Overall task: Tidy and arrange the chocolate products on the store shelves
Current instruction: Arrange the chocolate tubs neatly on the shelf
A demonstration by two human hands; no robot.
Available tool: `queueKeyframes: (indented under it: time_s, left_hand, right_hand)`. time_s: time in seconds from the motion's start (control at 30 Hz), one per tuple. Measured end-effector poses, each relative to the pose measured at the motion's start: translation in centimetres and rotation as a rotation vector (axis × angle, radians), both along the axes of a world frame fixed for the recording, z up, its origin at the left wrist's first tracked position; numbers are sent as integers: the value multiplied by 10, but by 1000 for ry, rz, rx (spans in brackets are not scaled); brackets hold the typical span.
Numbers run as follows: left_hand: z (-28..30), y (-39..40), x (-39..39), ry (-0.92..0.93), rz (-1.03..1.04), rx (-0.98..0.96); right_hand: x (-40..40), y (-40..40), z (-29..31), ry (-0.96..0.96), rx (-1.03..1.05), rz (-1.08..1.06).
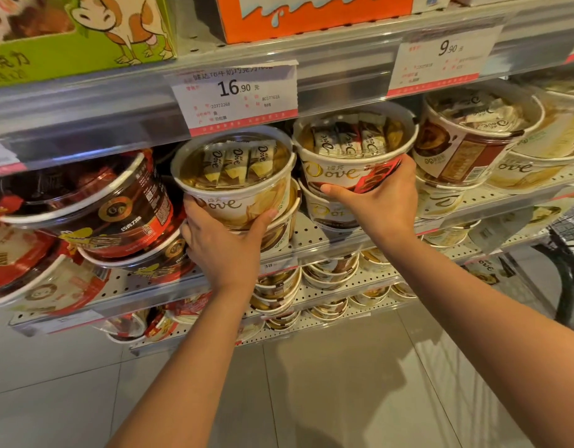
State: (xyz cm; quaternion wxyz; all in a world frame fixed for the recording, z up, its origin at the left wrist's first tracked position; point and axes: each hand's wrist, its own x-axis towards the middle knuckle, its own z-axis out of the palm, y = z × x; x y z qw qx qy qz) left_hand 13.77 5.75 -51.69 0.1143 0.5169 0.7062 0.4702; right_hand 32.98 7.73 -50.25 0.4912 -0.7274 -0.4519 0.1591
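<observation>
at the left, dark tubs (85, 202) lean in a loose stack on the shelf (314, 236). just right of them the left hand (226, 240) cups a cream dove tub (234, 176) from below, fingers (263, 218) wrapped around its lower wall, holding it atop another tub. further right the right hand (379, 202) grips a second dove tub (353, 150), also stacked on one below. more tubs (473, 140) stand at the right. the step looks like squaring the top tubs on their stacks; next, each likely needs seating level, label turned forward.
</observation>
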Motion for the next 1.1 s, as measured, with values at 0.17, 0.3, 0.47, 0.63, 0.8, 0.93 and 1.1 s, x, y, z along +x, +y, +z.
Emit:
queueKeyframes:
  time_s: [0.17,0.3,0.47,0.63,0.8,0.93,1.1]
  left_hand:
    - [-4,0,-6,-108,-86,21]
    - [-6,2,-6,-149,-107,50]
    - [-9,6,-1,-170,-69,76]
    - [-10,6,2,-187,-55,89]
    - [-12,-7,26,-186,13,178]
    - [-21,-22,56,19,160,265]
    - [-32,-28,116,-10,139,47]
  right_hand:
    - [20,-5,2,-52,-55,121]
    - [16,-10,-2,-51,18,103]
    - [3,-9,-9,-21,107,68]
    - [5,-8,-16,18,105,103]
    - [14,-18,-22,35,128,197]
    - [29,-42,-16,1,234,287]
    - [77,-57,-13,-129,413,297]
